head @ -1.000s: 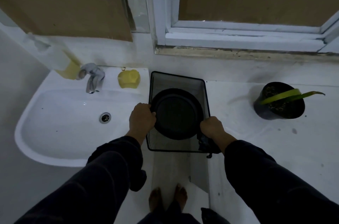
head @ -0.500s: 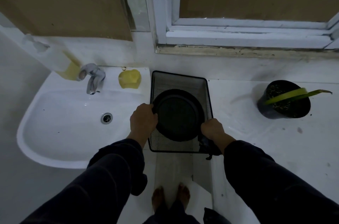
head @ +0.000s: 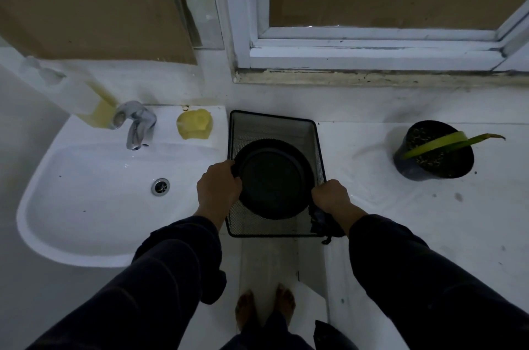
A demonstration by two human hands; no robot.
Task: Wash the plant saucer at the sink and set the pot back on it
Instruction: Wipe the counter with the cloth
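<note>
Both hands are closed on the black plant saucer (head: 273, 178), one at each side. By the left hand (head: 219, 188) the saucer's left rim is gripped, with the fingers curled over the edge; by the right hand (head: 329, 196) the right rim is held in a closed fist, and a dark cloth-like thing (head: 322, 220) is seen just below that hand, though what it is cannot be told. The saucer is held over a black wire-mesh basket (head: 274, 126), which is placed in the gap between the white sink (head: 94, 206) and the white counter (head: 429, 220); whether the saucer is resting on the mesh or is lifted clear of it cannot be told. It is seen open side up, with a raised ring visible inside the rim.

Well to the right, on the counter, the black pot (head: 433, 157) is found, filled with dark soil and crossed by a long green leaf (head: 446, 140) that is extended past its right edge. Pot and saucer are well apart. On the sink's back ledge a chrome tap (head: 136, 123) is mounted, a yellow sponge-like lump (head: 194, 127) is set to its right, and a blurred bottle (head: 88, 97) with yellow liquid is seen to its left. A drain (head: 160, 186) is visible in the basin. Dark sleeves are worn on both arms, and bare feet (head: 264, 309) are seen on the floor below.
</note>
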